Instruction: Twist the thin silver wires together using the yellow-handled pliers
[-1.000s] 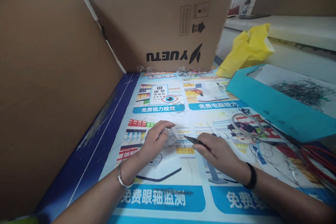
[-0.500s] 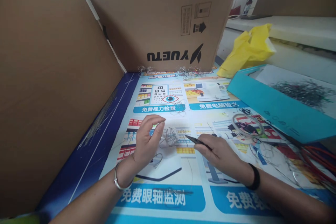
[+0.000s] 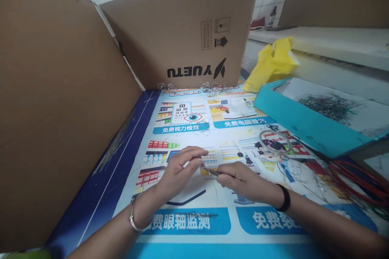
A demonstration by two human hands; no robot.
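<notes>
My left hand (image 3: 179,172) is closed, thumb and fingertips together on a thin silvery wire (image 3: 204,165). Most of that wire is hidden by the fingers. Just to its right, my right hand (image 3: 238,178) is wrapped round a slim dark pointed tool (image 3: 214,172), whose exact kind I cannot make out. The tool's tip meets the wire or lies right beside it. Below the hands, several thin dark wire pieces (image 3: 203,215) lie on the printed sheet (image 3: 182,247).
A turquoise box (image 3: 300,123) with a heap of thin wire pieces (image 3: 330,107) stands at the right. Near it are a wire coil (image 3: 275,142), red-handled tools (image 3: 358,182) and a yellow bag (image 3: 270,64). Cardboard walls (image 3: 170,40) close off the back and left; wire tangles (image 3: 214,88) lie along the back.
My hands have come closer together, and the tool's tip has moved to the left fingertips. The loose wire tangle seen beside the left hand no longer shows there. The view has shifted slightly.
</notes>
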